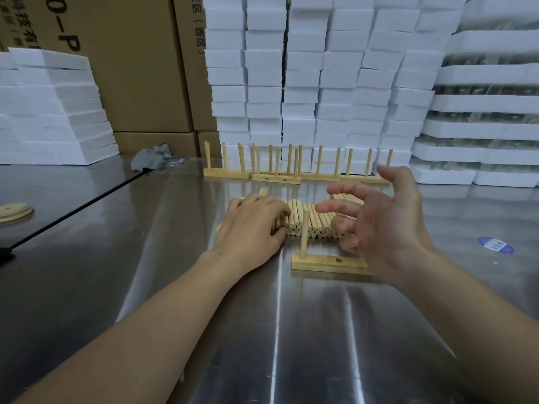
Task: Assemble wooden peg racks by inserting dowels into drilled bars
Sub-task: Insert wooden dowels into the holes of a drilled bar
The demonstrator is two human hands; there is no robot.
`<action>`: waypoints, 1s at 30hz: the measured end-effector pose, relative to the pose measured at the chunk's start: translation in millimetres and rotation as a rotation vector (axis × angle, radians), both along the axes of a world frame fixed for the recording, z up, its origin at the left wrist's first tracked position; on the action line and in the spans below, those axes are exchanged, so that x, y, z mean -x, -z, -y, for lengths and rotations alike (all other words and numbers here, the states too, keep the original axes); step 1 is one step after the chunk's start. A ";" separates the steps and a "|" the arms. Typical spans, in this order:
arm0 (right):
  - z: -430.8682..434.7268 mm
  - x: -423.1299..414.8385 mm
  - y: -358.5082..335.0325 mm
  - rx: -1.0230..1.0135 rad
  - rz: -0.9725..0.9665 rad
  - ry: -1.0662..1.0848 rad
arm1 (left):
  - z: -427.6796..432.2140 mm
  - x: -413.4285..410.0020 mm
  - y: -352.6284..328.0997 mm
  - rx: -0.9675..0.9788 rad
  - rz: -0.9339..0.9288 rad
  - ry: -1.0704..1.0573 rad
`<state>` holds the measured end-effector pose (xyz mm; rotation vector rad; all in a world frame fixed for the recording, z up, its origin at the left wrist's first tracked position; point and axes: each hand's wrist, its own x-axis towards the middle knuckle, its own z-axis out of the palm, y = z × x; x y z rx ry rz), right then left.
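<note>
Reaching into the dowel pile at the middle of the tabletop, my left hand curls its fingers; I cannot tell if it grips one. My right hand hovers spread, empty. I would steady the bar, nearer the front edge, and seat plumb in its empty hole.

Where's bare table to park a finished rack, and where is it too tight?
Bare table on the near side of the bar; also left, between the left hand and the cable; and right of the right hand, round the sticker. Crowded: the strip between dowel pile and racks.
</note>
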<state>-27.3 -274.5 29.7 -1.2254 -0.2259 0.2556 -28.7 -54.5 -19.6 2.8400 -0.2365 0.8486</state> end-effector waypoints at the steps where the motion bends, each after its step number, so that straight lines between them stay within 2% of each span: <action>1: -0.1 -0.1 0.2 -0.002 0.000 0.005 | -0.2 -0.3 -0.5 0.004 0.012 0.006; 6: 1.2 -3.5 2.3 -0.019 0.000 0.025 | 1.7 3.3 -8.8 0.062 0.145 0.013; 8: 0.6 -4.2 1.4 0.027 0.010 0.036 | 2.7 6.4 -14.8 0.200 0.244 0.017; 9: -0.6 -3.4 0.5 0.075 0.032 0.054 | 2.9 8.0 -18.6 0.328 0.277 0.038; 12: -3.7 -1.4 0.2 0.307 0.282 0.200 | 5.4 13.9 -33.0 0.770 0.283 0.165; 15: -3.8 -1.1 2.8 0.438 0.660 0.305 | 10.6 22.5 -46.1 0.932 0.220 0.304; 18: -4.2 -0.9 5.4 0.568 0.911 0.356 | 19.9 29.0 -50.1 0.930 0.156 0.398; 23: -4.7 1.8 2.5 0.656 1.018 0.339 | 29.5 32.8 -46.5 0.864 0.162 0.445; 27: 9.1 -10.6 -3.7 0.783 0.840 0.175 | 24.6 30.7 -42.7 0.815 0.121 0.417; 30: 18.9 -10.7 -8.1 0.855 0.697 -0.005 | 22.1 29.8 -37.4 0.599 0.094 0.421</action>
